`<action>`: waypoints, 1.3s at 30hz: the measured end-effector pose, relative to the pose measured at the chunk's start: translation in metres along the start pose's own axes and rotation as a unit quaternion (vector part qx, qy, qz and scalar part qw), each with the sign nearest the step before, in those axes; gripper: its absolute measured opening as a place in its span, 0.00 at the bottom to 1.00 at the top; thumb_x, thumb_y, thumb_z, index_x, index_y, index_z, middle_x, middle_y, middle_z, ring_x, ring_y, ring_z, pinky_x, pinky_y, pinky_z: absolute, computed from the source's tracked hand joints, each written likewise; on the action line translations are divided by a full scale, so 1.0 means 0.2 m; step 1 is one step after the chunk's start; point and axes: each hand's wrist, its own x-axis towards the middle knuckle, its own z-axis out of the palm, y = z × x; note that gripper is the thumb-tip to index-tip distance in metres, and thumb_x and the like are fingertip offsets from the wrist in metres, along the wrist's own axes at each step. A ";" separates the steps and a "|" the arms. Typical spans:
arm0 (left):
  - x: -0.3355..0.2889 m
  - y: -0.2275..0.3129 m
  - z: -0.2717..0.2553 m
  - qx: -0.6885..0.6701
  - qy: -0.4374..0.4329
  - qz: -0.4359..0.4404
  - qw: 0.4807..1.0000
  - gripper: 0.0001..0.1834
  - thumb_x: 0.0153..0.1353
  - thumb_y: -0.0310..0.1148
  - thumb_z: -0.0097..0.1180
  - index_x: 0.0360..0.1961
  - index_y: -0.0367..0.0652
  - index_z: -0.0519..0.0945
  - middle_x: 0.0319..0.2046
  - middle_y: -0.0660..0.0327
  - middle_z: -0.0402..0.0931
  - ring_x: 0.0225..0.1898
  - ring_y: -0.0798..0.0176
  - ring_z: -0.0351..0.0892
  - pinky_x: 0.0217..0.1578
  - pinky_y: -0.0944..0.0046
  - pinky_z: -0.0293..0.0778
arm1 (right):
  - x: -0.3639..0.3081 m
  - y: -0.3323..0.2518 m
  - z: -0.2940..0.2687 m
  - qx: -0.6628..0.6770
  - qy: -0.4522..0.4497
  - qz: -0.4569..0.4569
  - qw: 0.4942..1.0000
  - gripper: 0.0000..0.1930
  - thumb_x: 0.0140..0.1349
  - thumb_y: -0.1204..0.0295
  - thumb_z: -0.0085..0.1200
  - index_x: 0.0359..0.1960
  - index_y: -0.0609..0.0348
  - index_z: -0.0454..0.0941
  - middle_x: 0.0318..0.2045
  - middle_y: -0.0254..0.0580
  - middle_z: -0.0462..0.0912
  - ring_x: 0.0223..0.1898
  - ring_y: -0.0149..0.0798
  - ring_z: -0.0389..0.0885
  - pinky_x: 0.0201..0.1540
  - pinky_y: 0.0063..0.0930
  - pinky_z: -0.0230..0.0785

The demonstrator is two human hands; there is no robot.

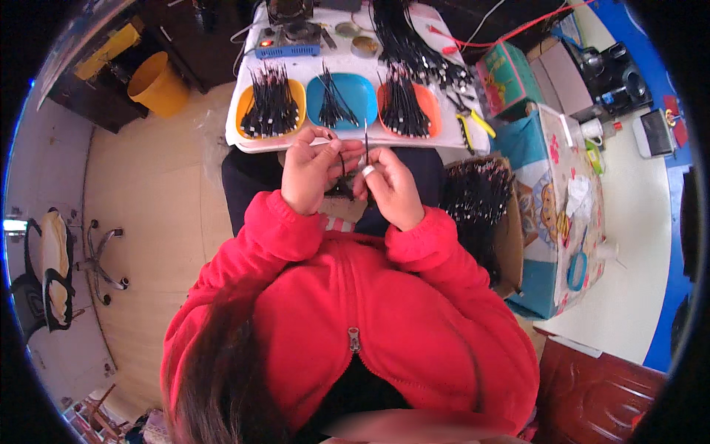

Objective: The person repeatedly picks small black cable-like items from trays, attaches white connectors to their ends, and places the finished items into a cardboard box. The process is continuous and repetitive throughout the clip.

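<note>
Both of my hands are raised close together in front of the white table's near edge. My left hand [309,172] pinches a short black cable [342,164] between thumb and fingers. Beside it, my right hand [392,189] is closed round a thin dark rod-like piece [367,146] with a pale tip that points up; whether it is a cable or a tool I cannot tell. A white band is wrapped on one right finger. Just beyond the hands, bundles of black cables lie in a yellow tray [241,127], a blue tray [314,96] and an orange tray [435,118].
A blue soldering device [288,51] with a lit switch and a small round tin [364,47] stand at the back. Yellow-handled pliers [477,122] lie at the table's right edge, near a heap of black cables [414,52]. More cables fill a cardboard box [512,251] at my right.
</note>
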 end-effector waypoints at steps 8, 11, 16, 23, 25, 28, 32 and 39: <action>0.09 -0.53 -0.42 0.041 0.137 -0.060 0.988 0.03 0.62 0.22 0.54 0.35 0.40 0.73 0.43 0.55 0.81 0.29 0.75 0.72 0.30 0.77 0.68 | -0.03 0.06 -0.16 0.005 0.090 -0.016 0.996 0.03 0.68 0.77 0.43 0.40 0.63 0.67 0.25 0.38 0.77 0.25 0.25 0.74 0.28 0.19 0.69; 0.25 -0.67 -0.59 0.114 0.151 -0.058 0.980 0.15 0.58 0.25 0.61 0.45 0.34 0.75 0.47 0.55 0.79 0.40 0.66 0.77 0.40 0.68 0.73 | -0.03 0.08 -0.16 0.008 0.075 -0.005 0.997 0.03 0.67 0.78 0.43 0.40 0.64 0.67 0.26 0.38 0.77 0.25 0.25 0.75 0.29 0.19 0.69; 0.33 -0.68 -0.63 0.289 0.109 -0.125 0.943 0.27 0.57 0.29 0.61 0.58 0.33 0.71 0.48 0.55 0.77 0.47 0.58 0.76 0.47 0.62 0.73 | -0.05 0.10 -0.16 -0.001 0.058 0.006 0.998 0.04 0.66 0.79 0.44 0.41 0.65 0.68 0.26 0.39 0.77 0.26 0.25 0.75 0.30 0.18 0.69; 0.12 -0.11 -0.33 0.310 -0.128 -0.063 0.940 0.13 0.63 0.27 0.53 0.47 0.35 0.78 0.36 0.61 0.80 0.34 0.73 0.77 0.34 0.72 0.73 | 0.02 0.07 -0.09 0.004 0.032 0.033 0.999 0.05 0.67 0.78 0.45 0.42 0.65 0.68 0.27 0.41 0.80 0.27 0.27 0.78 0.31 0.19 0.71; 0.11 0.02 -0.27 0.355 -0.058 0.071 0.931 0.10 0.62 0.27 0.55 0.44 0.36 0.80 0.33 0.61 0.81 0.32 0.73 0.77 0.33 0.70 0.74 | 0.05 0.07 -0.03 -0.019 0.001 0.008 1.000 0.06 0.67 0.78 0.46 0.42 0.66 0.69 0.28 0.42 0.81 0.28 0.27 0.79 0.32 0.20 0.72; 0.18 0.22 -0.31 0.518 0.118 0.262 0.806 0.08 0.58 0.27 0.57 0.38 0.37 0.81 0.31 0.55 0.80 0.30 0.63 0.79 0.33 0.64 0.74 | 0.09 0.05 0.02 -0.024 -0.008 -0.003 1.000 0.06 0.67 0.78 0.46 0.42 0.67 0.69 0.27 0.41 0.81 0.28 0.27 0.79 0.31 0.20 0.72; 0.44 0.37 -0.48 0.681 0.197 0.274 0.650 0.07 0.53 0.30 0.60 0.32 0.38 0.80 0.30 0.50 0.77 0.34 0.46 0.78 0.37 0.52 0.74 | 0.10 0.06 0.05 -0.013 -0.026 0.020 0.999 0.05 0.66 0.78 0.46 0.41 0.67 0.69 0.27 0.41 0.81 0.27 0.27 0.79 0.31 0.20 0.72; 0.63 0.27 -0.59 0.736 0.182 0.229 0.611 0.11 0.52 0.33 0.63 0.29 0.36 0.77 0.29 0.46 0.77 0.35 0.41 0.77 0.38 0.48 0.72 | 0.07 0.10 0.03 -0.026 -0.028 0.055 0.998 0.04 0.65 0.80 0.46 0.40 0.67 0.69 0.27 0.41 0.80 0.26 0.27 0.78 0.30 0.20 0.72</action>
